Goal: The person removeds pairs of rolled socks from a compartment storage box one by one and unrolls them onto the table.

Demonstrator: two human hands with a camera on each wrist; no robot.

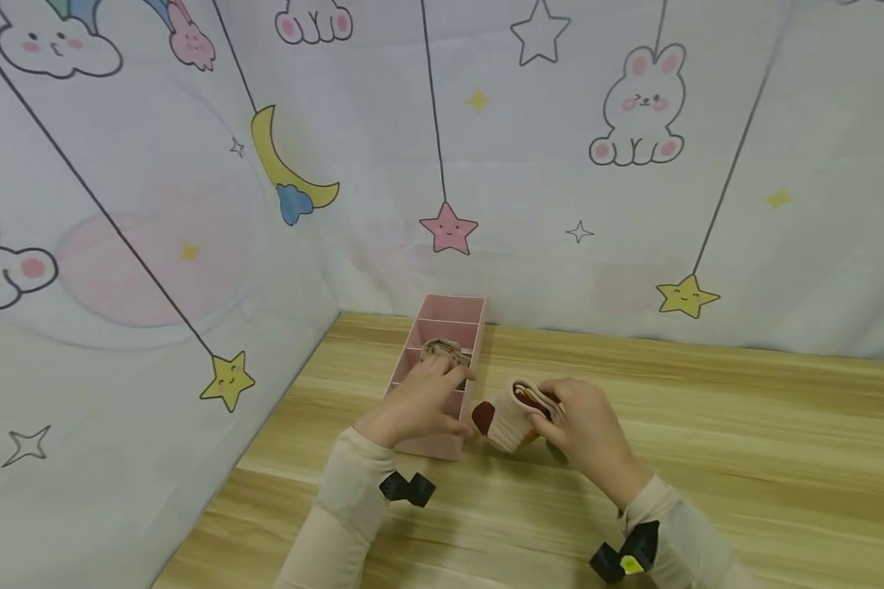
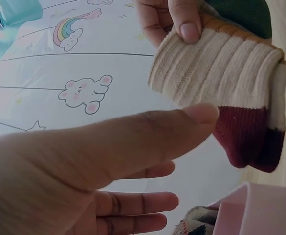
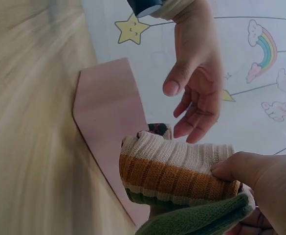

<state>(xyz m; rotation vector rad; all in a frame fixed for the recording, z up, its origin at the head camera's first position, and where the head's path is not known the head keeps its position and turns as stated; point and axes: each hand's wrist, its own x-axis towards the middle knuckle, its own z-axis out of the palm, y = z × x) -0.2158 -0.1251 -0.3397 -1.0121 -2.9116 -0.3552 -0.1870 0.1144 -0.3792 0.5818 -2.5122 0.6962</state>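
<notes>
My right hand point(image 1: 591, 427) pinches a folded pair of ribbed socks point(image 1: 507, 424) by one edge, just right of a pink divided box point(image 1: 433, 447). These socks are cream with a burgundy part; the right wrist view also shows an orange band point(image 3: 172, 174) and green part point(image 3: 196, 215). Over the box hovers my left hand point(image 1: 418, 399), its fingers loosely extended with nothing in them. Beyond its fingertips, a patterned, rolled piece of fabric point(image 1: 445, 350) sits in one compartment. In the left wrist view, the left thumb point(image 2: 147, 137) appears close to the folded socks; contact is unclear.
The box stands on a wood-grain table point(image 1: 707, 442), near the corner of a cartoon-printed cloth backdrop point(image 1: 545, 270). Its far compartment point(image 1: 453, 308) lies toward the back cloth. A black wrist device point(image 1: 408, 488) is strapped on each sleeve.
</notes>
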